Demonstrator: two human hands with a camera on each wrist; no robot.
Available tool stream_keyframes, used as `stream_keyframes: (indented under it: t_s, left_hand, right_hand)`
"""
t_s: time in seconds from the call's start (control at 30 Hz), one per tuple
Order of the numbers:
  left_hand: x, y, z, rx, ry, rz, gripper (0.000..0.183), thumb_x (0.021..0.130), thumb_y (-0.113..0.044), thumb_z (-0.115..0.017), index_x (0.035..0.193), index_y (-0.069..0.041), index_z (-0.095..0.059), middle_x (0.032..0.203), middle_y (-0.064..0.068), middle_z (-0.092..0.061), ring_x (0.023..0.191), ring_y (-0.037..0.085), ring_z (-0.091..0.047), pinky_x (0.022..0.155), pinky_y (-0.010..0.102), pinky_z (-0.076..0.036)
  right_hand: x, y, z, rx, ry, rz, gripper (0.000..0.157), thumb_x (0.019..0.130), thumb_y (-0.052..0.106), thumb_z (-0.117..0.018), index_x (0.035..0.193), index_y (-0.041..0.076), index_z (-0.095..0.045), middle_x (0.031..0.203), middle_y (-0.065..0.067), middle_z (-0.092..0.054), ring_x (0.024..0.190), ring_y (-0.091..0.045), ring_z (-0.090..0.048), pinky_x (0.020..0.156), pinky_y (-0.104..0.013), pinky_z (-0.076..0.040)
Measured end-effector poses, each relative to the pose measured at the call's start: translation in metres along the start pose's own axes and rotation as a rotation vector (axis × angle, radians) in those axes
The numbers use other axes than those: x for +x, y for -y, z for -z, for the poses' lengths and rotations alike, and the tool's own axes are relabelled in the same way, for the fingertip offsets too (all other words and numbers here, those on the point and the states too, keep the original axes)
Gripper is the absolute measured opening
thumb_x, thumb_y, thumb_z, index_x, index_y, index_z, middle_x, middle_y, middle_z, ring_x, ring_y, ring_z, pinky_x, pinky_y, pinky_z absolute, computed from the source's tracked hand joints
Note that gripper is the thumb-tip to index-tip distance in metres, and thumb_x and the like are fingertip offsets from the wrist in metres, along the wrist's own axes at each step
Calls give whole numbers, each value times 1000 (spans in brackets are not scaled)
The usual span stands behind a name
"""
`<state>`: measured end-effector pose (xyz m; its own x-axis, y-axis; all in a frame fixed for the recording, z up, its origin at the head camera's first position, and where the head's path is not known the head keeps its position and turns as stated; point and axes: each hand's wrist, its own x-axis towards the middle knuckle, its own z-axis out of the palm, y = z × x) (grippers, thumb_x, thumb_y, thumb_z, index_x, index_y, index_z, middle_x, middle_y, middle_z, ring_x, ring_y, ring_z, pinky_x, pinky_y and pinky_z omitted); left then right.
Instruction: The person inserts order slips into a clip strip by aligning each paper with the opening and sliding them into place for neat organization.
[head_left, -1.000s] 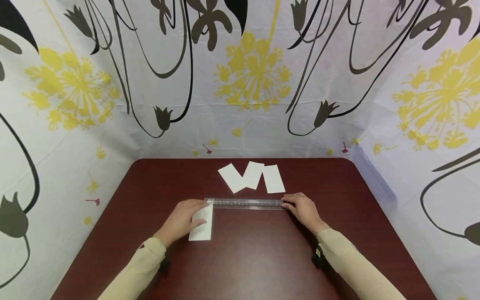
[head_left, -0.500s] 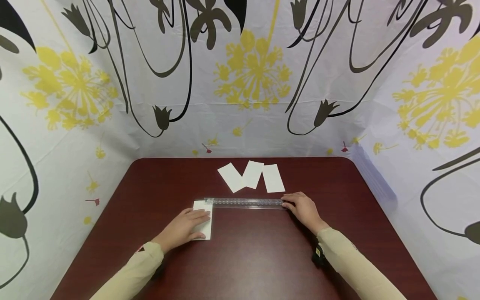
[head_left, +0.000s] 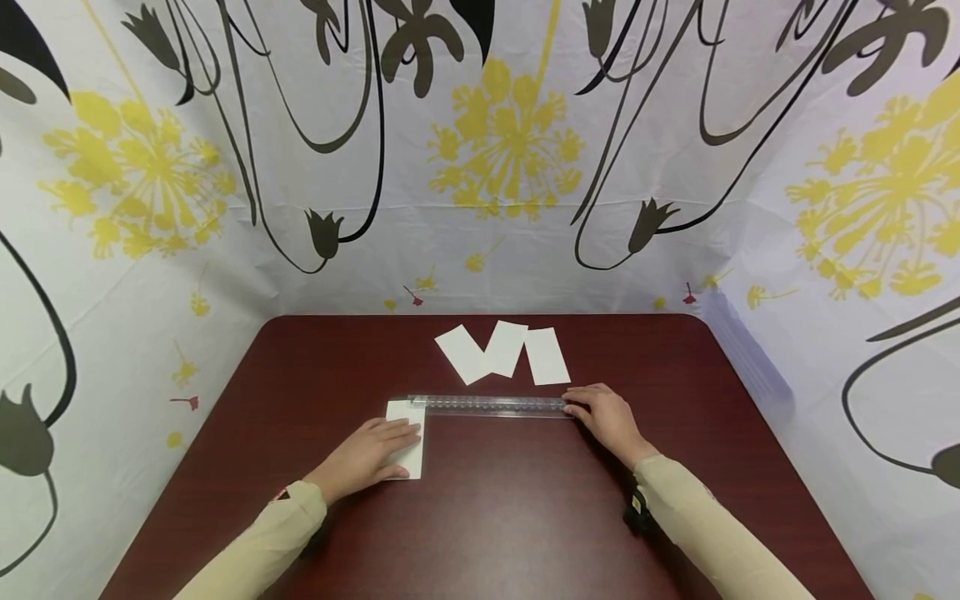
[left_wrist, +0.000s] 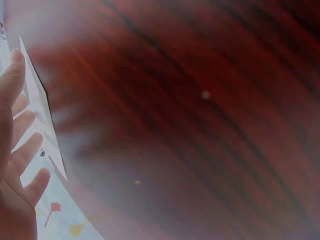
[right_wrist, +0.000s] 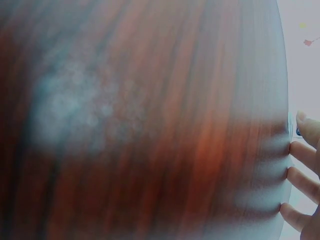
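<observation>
A clear plastic ruler (head_left: 491,406) lies crosswise on the table, its left end over the top of a white paper card (head_left: 403,410). My left hand (head_left: 363,457) rests on that card with fingers extended, covering much of its middle. The left wrist view shows the card (left_wrist: 42,105) edge-on beside the hand's fingers (left_wrist: 26,152). At the ruler's right end, my right hand (head_left: 606,421) holds it between thumb and fingers. In the right wrist view only the fingers (right_wrist: 302,182) of that hand appear, at the right edge; the ruler cannot be made out there.
Beyond the ruler lie three more white cards: one tilted left (head_left: 462,356), a middle one (head_left: 507,348) touching or overlapping it, and a right one (head_left: 548,357). The dark red table (head_left: 510,517) has rounded far corners. Patterned cloth (head_left: 480,250) hangs around its back and sides.
My left hand has come off the ruler's left end and moved down the card toward me, uncovering the card's top. The right hand and the ruler stay in place.
</observation>
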<state>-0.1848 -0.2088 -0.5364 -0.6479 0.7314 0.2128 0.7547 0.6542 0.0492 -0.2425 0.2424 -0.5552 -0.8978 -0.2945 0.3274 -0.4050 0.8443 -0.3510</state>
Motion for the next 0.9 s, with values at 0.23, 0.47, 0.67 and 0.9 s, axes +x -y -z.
stream_keyframes:
  t_s: [0.23, 0.47, 0.67, 0.9]
  left_hand:
    - [-2, 1, 0, -20, 25, -2, 57, 90, -45, -66, 138, -14, -59, 146, 3, -57, 135, 26, -54, 107, 51, -44]
    - [0, 2, -5, -47, -10, -16, 57, 89, -45, -67, 136, -14, -61, 144, 4, -59, 133, 28, -56, 104, 50, -46]
    - [1, 1, -6, -72, -1, -16, 57, 89, -44, -68, 137, -13, -60, 145, 5, -58, 133, 29, -55, 105, 51, -45]
    - [5, -3, -4, -87, 39, 10, 57, 91, -44, -66, 139, -15, -59, 147, 4, -56, 136, 28, -53, 107, 51, -44]
  right_hand:
    - [1, 1, 0, -2, -21, 12, 30, 89, 28, -73, 116, 15, -75, 119, -6, -73, 111, -27, -65, 89, -51, -55]
    - [1, 1, 2, -6, -22, 15, 31, 89, 28, -73, 116, 14, -74, 119, -7, -73, 112, -27, -65, 90, -50, -55]
    - [1, 2, 2, 5, -9, 14, 31, 89, 28, -73, 117, 15, -74, 120, -6, -73, 112, -28, -65, 90, -51, -55]
    - [0, 2, 3, 9, -8, 7, 31, 89, 29, -73, 117, 16, -74, 120, -5, -73, 112, -27, -65, 90, -50, -55]
